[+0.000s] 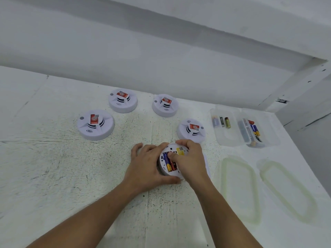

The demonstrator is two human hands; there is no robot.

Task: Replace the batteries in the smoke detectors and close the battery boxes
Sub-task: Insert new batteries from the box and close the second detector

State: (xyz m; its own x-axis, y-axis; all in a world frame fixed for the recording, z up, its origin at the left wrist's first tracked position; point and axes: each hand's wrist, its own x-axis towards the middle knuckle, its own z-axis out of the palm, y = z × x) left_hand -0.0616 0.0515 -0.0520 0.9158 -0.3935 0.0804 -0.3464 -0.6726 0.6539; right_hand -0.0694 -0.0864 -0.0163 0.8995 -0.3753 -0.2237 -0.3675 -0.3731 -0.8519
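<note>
1. Your right hand (191, 161) curls over the far rim of the upturned smoke detector (163, 170), its thumb pressing a battery (173, 165) into the open bay. Your left hand (145, 167) has its grip clamped on the near rim.
2. That looks like seating batteries, at centre frame.
3. Next, press it flat, then fit the cover.
4. Four other detectors (96, 124) sit above on the worktop (53, 167). The open battery boxes (220, 138) and lids (240, 194) are at right.
</note>
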